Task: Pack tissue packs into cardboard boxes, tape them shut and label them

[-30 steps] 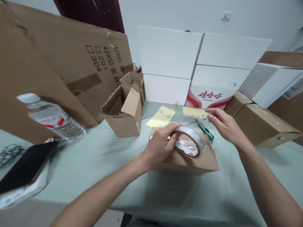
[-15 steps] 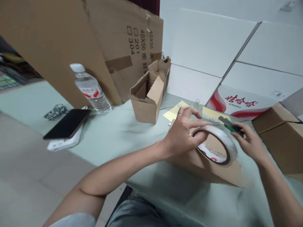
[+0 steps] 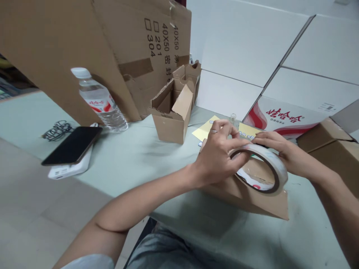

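Note:
My left hand (image 3: 218, 151) grips a roll of clear tape (image 3: 273, 170) by its near rim, fingers curled round it. The roll stands tilted on a small closed cardboard box (image 3: 246, 194) that lies on the pale green table (image 3: 126, 160). My right hand (image 3: 276, 149) is on the far top edge of the roll, fingers bent over it. Whether the green cutter is under that hand, I cannot see.
An open small carton (image 3: 171, 112) stands to the left. Behind it lean large brown cardboard sheets (image 3: 84, 45). A water bottle (image 3: 98, 101), a phone on a white box (image 3: 70, 147) and black cords (image 3: 56, 129) lie at left. Yellow sticker sheets (image 3: 203, 129) and white boxes (image 3: 252, 56) are behind.
My right hand, which held the green cutter half a second ago, has moved onto the top of the tape roll. The left hand kept its grip; the view swung left.

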